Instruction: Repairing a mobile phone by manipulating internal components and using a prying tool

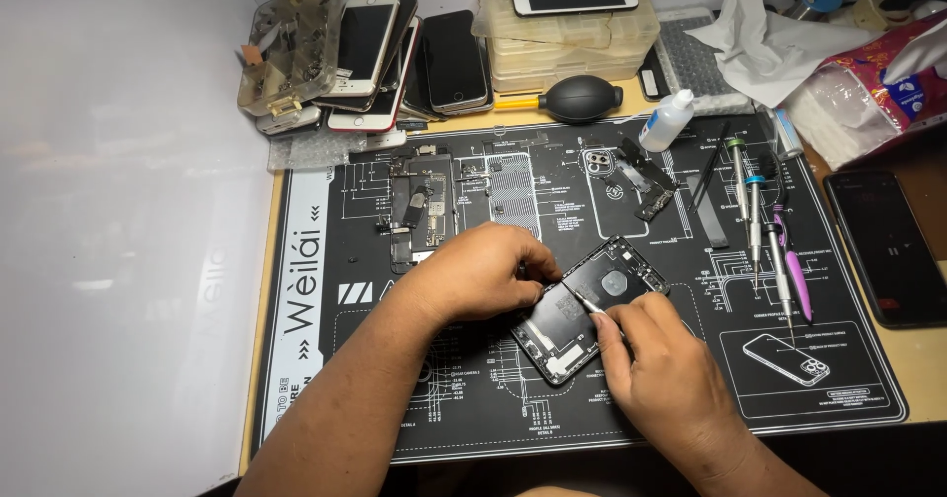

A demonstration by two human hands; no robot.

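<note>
An opened black phone housing (582,310) lies tilted on the black printed work mat (691,398), its inner parts showing. My left hand (483,275) rests on the housing's left edge, fingers curled against it and steadying it. My right hand (656,364) sits at the housing's lower right and grips a thin metal tool (590,304) whose tip touches the inside of the housing near its middle.
Loose phone parts (424,211) lie on the mat's upper left. Screwdrivers and a purple tool (774,241) line the right side, next to a dark phone (888,246). Stacked phones (395,58), clear plastic boxes (567,43), a black air blower (582,98) and a white dropper bottle (666,122) stand behind.
</note>
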